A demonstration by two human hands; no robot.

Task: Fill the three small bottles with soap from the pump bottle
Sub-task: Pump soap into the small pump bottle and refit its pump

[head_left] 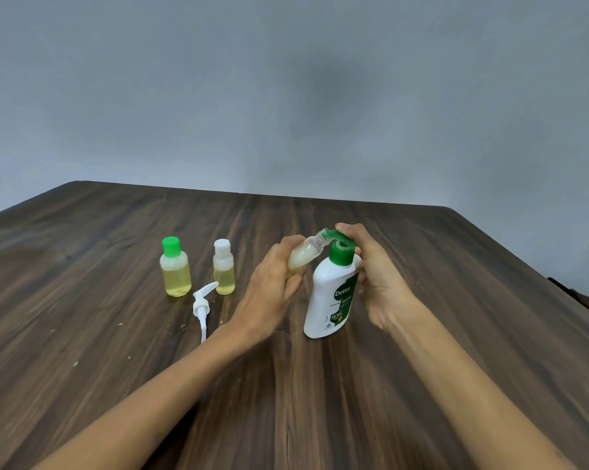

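On a dark wooden table [320, 401] stands a white pump bottle [332, 296] with a green collar and a green label, a little right of the middle. Its green pump head [337, 236] points left, and its nozzle meets the open mouth of a small clear bottle [303, 254].

The left hand [272, 290] holds this small bottle with the fingers curled round its body, tilting it so that the neck leans up and to the right towards the nozzle. The bottle has no cap on and shows pale, cloudy liquid inside; how full it is I cannot tell, as the hand covers the lower part.

The right hand [371, 269] sits behind and to the right of the pump bottle. Its fingertips rest on top of the pump head, and the other fingers are bent close beside the green collar. Whether they press against the bottle I cannot tell.

To the left stand two more small bottles, upright and apart from each other. The one with a green cap [175, 268] is farther left, and the one with a white cap [223, 268] is nearer the hands. Both hold yellow liquid with a paler layer above it.

A loose white pump [202, 307] with its tube lies flat on the table just in front of the white-capped bottle, its nozzle pointing to the far right.

Behind the table is a plain grey wall [286, 96].
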